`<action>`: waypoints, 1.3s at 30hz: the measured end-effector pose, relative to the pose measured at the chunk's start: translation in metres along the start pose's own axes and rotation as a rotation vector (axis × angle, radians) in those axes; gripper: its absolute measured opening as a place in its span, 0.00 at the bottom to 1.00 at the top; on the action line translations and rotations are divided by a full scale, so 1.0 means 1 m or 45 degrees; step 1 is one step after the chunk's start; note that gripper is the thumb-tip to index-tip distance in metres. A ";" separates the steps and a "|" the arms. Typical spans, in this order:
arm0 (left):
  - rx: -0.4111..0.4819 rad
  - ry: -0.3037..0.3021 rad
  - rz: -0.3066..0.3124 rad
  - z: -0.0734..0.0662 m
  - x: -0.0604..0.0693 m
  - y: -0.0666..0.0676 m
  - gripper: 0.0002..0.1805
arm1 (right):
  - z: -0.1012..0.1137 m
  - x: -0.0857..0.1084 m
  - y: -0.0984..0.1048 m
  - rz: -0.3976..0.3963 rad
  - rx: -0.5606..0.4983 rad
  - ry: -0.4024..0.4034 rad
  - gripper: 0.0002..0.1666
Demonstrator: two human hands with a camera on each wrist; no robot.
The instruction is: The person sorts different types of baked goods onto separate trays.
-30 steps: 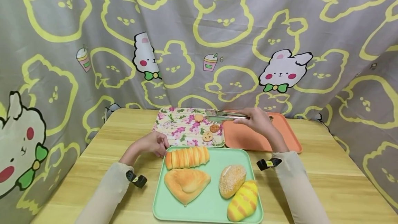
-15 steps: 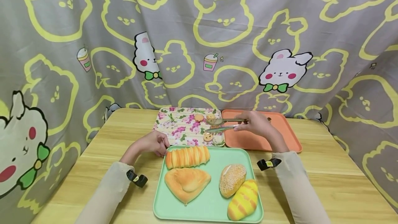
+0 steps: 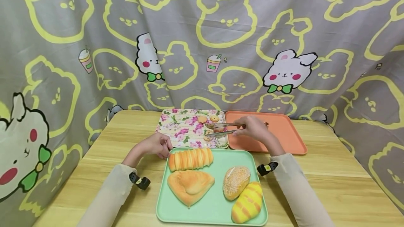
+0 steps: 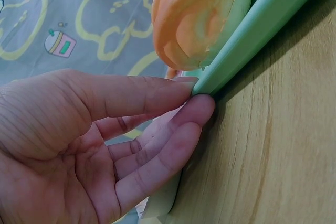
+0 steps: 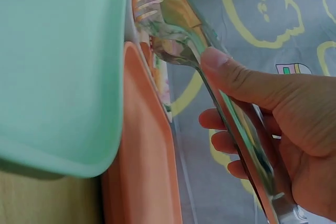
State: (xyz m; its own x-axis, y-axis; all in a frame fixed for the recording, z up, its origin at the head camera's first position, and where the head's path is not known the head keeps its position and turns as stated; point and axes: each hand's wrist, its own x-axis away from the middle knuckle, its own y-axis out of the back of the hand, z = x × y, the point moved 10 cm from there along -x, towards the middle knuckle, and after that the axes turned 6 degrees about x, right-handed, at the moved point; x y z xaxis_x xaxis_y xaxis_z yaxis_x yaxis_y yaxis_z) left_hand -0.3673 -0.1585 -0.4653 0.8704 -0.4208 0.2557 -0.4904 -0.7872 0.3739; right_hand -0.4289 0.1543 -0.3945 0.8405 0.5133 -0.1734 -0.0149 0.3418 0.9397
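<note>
Since half a second ago, the right hand (image 3: 255, 129) has shifted left with the metal tongs (image 3: 231, 124), whose tips now sit further in over the floral tray (image 3: 172, 125), a little closer to its near edge. That hand grips the tongs, thumb on one arm and fingers on the other, and the two arms stand apart; one ends in fork-like prongs. Between and beside the tips lie two small cookies (image 3: 207, 137), partly covered, near the tray's right edge; contact cannot be told. Two more cookies (image 3: 214, 118) rest toward its far right corner. Under the right hand, the orange tray (image 3: 285, 132) lies just beside that right edge.

Meanwhile the left hand (image 3: 155, 145) pinches the green tray (image 3: 217, 202) at its far left corner, where a ribbed roll (image 3: 191, 159) lies. Along the left edge sits a triangular bread (image 3: 190, 186); near the right edge, a coated bun (image 3: 236, 182); at the near right corner, a yellow bread (image 3: 247, 202). Beyond the far edge of the tabletop (image 3: 322, 150) hangs a patterned curtain (image 3: 189, 27).
</note>
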 end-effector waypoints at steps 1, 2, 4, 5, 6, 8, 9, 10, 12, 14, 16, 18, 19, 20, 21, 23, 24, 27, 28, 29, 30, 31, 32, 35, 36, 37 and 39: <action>0.001 -0.003 0.001 0.000 0.000 0.000 0.09 | 0.000 0.000 0.000 0.001 0.000 0.000 0.26; 0.001 -0.004 0.002 0.000 0.000 0.000 0.09 | 0.000 0.000 -0.001 0.004 -0.002 -0.004 0.26; 0.001 -0.004 0.006 0.000 0.000 0.000 0.09 | 0.000 0.000 0.000 0.010 -0.002 -0.001 0.27; 0.001 -0.004 0.008 0.000 0.000 0.000 0.09 | 0.000 0.001 0.000 0.014 0.003 0.006 0.28; 0.002 -0.005 0.010 0.000 -0.001 0.000 0.09 | 0.000 0.001 0.000 0.024 0.002 0.010 0.29; 0.000 -0.007 0.011 0.001 0.000 0.000 0.09 | -0.001 0.002 0.002 0.032 -0.010 0.005 0.30; 0.000 -0.010 0.012 0.001 0.000 0.000 0.09 | -0.001 0.003 0.003 0.036 -0.031 0.004 0.30; 0.002 -0.013 0.012 0.001 0.000 0.000 0.09 | -0.001 0.003 0.005 0.042 -0.063 0.005 0.29; 0.008 -0.018 0.010 0.000 0.000 0.000 0.10 | -0.002 0.004 0.008 0.052 -0.154 0.000 0.21; 0.017 -0.019 0.007 0.000 0.001 -0.001 0.10 | -0.003 0.005 0.012 0.059 -0.257 -0.016 0.14; 0.026 -0.015 0.004 0.000 0.001 -0.001 0.10 | -0.004 0.007 0.018 0.057 -0.331 -0.023 0.14; 0.029 -0.012 0.003 0.000 0.002 -0.001 0.10 | -0.002 0.011 0.025 0.047 -0.343 -0.023 0.16; 0.031 -0.012 0.003 0.000 0.002 -0.001 0.10 | -0.001 0.012 0.029 0.038 -0.338 -0.019 0.18; 0.031 -0.013 0.004 0.000 0.002 -0.001 0.10 | 0.002 0.014 0.033 0.031 -0.321 -0.008 0.21; 0.030 -0.016 0.003 0.000 0.002 -0.001 0.10 | 0.005 0.016 0.038 0.024 -0.310 0.006 0.24; 0.033 -0.020 0.004 0.000 0.001 -0.001 0.10 | 0.011 0.020 0.045 0.018 -0.302 0.028 0.27; 0.033 -0.023 0.006 0.000 0.001 -0.001 0.10 | 0.015 0.022 0.047 0.023 -0.305 0.042 0.27; 0.039 -0.019 0.002 0.000 0.000 -0.001 0.10 | 0.031 0.025 0.050 0.048 -0.297 0.097 0.26; 0.041 -0.012 0.001 0.001 0.000 -0.001 0.10 | 0.037 0.026 0.050 0.056 -0.281 0.126 0.27; 0.041 -0.007 -0.003 0.001 0.000 -0.001 0.10 | 0.044 0.027 0.050 0.067 -0.259 0.152 0.28; 0.037 -0.003 -0.005 0.002 0.001 -0.001 0.10 | 0.049 0.028 0.049 0.075 -0.225 0.177 0.28; 0.036 0.002 -0.009 0.002 0.001 -0.001 0.10 | 0.055 0.029 0.048 0.083 -0.190 0.199 0.29; 0.034 0.005 -0.012 0.002 0.001 0.000 0.10 | 0.059 0.030 0.047 0.089 -0.155 0.218 0.29; 0.030 0.004 -0.012 0.001 0.001 0.000 0.10 | 0.067 0.031 0.042 0.111 -0.083 0.241 0.30; 0.030 0.001 -0.012 0.001 0.001 0.001 0.10 | 0.069 0.031 0.040 0.117 -0.066 0.245 0.30; 0.031 -0.001 -0.010 0.001 0.001 0.001 0.10 | 0.070 0.031 0.038 0.127 -0.051 0.245 0.30; 0.031 -0.006 -0.007 0.002 0.001 0.001 0.10 | 0.072 0.031 0.033 0.137 -0.038 0.251 0.30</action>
State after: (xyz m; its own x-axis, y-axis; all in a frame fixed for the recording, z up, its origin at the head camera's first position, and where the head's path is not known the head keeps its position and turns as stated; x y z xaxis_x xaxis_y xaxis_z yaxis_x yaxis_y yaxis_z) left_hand -0.3674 -0.1606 -0.4661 0.8732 -0.4186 0.2495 -0.4846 -0.8001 0.3537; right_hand -0.3639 0.1252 -0.3474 0.7113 0.6909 -0.1296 -0.1171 0.2983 0.9473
